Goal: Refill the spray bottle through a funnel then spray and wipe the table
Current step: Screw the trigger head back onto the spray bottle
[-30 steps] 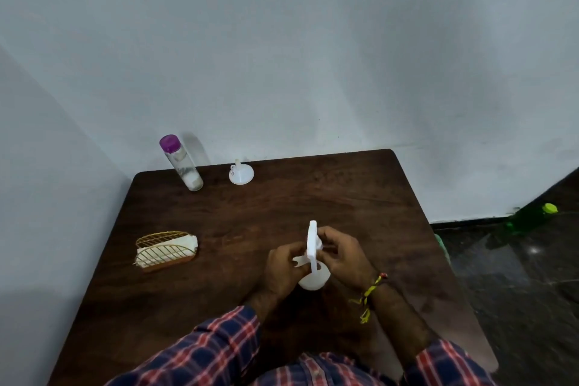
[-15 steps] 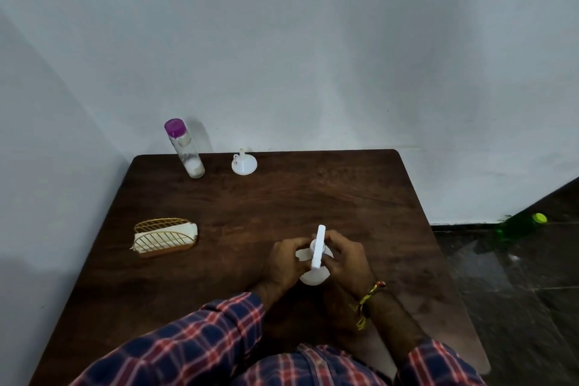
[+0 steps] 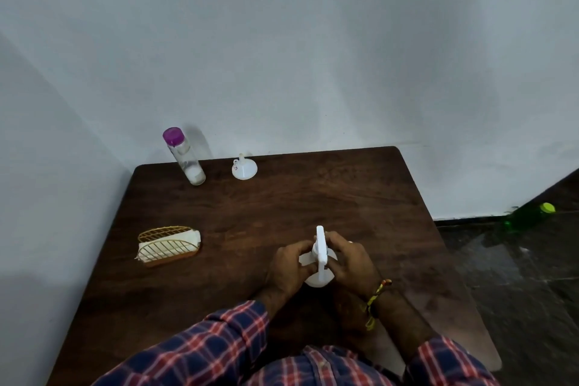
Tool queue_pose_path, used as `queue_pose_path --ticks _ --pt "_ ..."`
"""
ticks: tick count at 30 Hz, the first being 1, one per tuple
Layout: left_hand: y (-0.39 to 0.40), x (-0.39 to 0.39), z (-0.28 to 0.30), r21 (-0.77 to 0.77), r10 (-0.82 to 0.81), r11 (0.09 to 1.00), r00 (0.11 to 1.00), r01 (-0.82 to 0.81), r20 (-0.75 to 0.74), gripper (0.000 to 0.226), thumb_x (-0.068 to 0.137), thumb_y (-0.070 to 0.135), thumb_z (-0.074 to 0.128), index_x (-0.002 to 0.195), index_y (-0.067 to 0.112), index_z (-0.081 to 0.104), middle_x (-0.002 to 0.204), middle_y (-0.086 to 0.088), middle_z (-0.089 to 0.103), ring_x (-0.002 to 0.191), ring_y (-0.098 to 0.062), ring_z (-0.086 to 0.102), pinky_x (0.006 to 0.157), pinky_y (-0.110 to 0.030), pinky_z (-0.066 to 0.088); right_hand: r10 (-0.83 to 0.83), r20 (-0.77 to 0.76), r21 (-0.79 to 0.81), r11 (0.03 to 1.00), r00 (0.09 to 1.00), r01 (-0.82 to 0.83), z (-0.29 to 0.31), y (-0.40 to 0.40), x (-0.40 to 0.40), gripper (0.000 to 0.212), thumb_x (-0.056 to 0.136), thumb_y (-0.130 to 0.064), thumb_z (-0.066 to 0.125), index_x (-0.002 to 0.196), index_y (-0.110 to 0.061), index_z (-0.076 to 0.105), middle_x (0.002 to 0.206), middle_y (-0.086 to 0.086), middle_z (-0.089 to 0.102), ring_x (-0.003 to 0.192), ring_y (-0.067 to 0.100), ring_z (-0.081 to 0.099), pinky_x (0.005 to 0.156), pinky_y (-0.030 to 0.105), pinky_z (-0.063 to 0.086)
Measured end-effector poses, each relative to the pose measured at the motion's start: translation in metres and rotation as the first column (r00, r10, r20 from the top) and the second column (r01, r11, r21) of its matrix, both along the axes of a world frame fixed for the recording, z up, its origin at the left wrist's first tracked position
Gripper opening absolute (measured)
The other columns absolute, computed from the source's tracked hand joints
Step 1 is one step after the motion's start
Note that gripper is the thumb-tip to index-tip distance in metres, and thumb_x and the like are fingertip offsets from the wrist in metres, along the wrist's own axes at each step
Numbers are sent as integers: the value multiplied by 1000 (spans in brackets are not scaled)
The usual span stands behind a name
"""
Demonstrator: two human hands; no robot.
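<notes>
Compared with half a second ago, the two hands and the spray bottle (image 3: 319,257) occupy nearly the same spot on the table (image 3: 282,210); the white spray head now stands a little more upright, and its long edge points toward 12 o'clock. The hands remain closed around the bottle.

The left hand (image 3: 289,266) grips the bottle from 9 o'clock, fingers curled narrow against its neck. The right hand (image 3: 349,260) grips from 3 o'clock, fingers wrapped on the spray head. Whether the head is screwed tight or loose cannot be told. The bottle base rests on the table just below the hands.

The funnel (image 3: 244,168) sits mouth down, spout up, at 11 o'clock from the hands, near the far table edge. Just beside it, at its 9 o'clock, stands a clear refill bottle (image 3: 185,157) with a purple cap. A wire holder (image 3: 169,243) with a white cloth (image 3: 170,246) inside lies at 9 o'clock from the hands, well apart from them.

The table is dark brown wood, set in a corner of plain pale walls (image 3: 313,56). At 3 o'clock, on the dark floor (image 3: 517,276), a green bottle (image 3: 529,216) with a yellow-green cap stands by the wall. Plaid sleeves (image 3: 219,341) cover both forearms; a braided thread band (image 3: 377,294) circles the right wrist.
</notes>
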State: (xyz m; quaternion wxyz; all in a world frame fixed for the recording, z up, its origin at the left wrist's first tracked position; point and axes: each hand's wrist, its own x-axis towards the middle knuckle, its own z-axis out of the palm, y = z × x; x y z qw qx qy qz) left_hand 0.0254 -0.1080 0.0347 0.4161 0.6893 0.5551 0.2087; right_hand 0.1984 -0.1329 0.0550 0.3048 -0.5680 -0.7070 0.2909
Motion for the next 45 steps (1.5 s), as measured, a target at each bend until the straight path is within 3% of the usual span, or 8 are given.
queue_pose_path --ticks 7,12,17,21,25,28,36,45 --pt "0 1 9 24 34 999 999 -34 -9 15 85 27 72 100 25 74 73 23 65 72 6 64 59 -7 46 -368 -228 43 921 901 387 -10 -15 -27 17 75 -29 77 87 -24 65 80 -17 67 76 3 64 68 28 52" --pt "5 -2 4 11 -36 999 999 36 -41 39 73 39 79 111 30 71 102 17 72 95 -2 66 80 -22 55 -151 -335 -85 988 930 130 -10 -8 -5 30 79 -29 71 109 -27 71 108 -23 70 120 -2 57 110 37 41" --pt "5 0 9 28 -44 999 999 45 -32 37 73 40 81 108 32 71 93 22 68 94 1 65 79 -20 54 -13 -205 -92 996 979 -6 -6 5 10 38 84 -20 71 122 -21 67 124 -7 68 127 7 52 117 37 31" --pt "5 1 11 11 -55 998 996 56 -67 44 75 44 79 114 26 70 102 16 68 97 -3 64 82 -19 52 60 -97 -86 994 993 -69 5 10 14 35 81 -33 72 115 -22 70 110 -13 71 103 2 63 104 23 41" --pt "4 0 11 31 -77 996 994 79 -75 38 78 42 76 113 27 70 106 14 71 100 -3 64 88 -25 54 -119 -92 -32 993 989 117 0 6 6 31 71 -39 79 96 -23 74 95 -10 71 89 4 62 82 33 51" --pt "5 3 16 35 -57 998 996 60 -67 33 77 45 76 106 30 72 89 20 70 87 5 64 75 -14 51 -69 -190 -28 997 979 65 0 7 7 23 74 -32 73 95 -23 74 95 -8 69 91 7 64 84 32 52" --pt "4 -2 9 -38 -80 996 996 78 -37 35 72 51 77 101 33 70 95 15 72 88 -1 66 80 -30 57 137 115 39 989 984 -142 4 22 18 23 86 -46 51 103 -35 64 95 -6 66 91 13 61 81 39 50" --pt "3 -1 12 -42 -39 998 996 43 81 35 69 56 75 99 37 72 95 20 72 91 0 65 82 -33 56 -228 -88 48 971 970 233 -16 1 -6 32 74 -36 80 71 -20 52 71 -9 55 67 8 53 64 32 46"
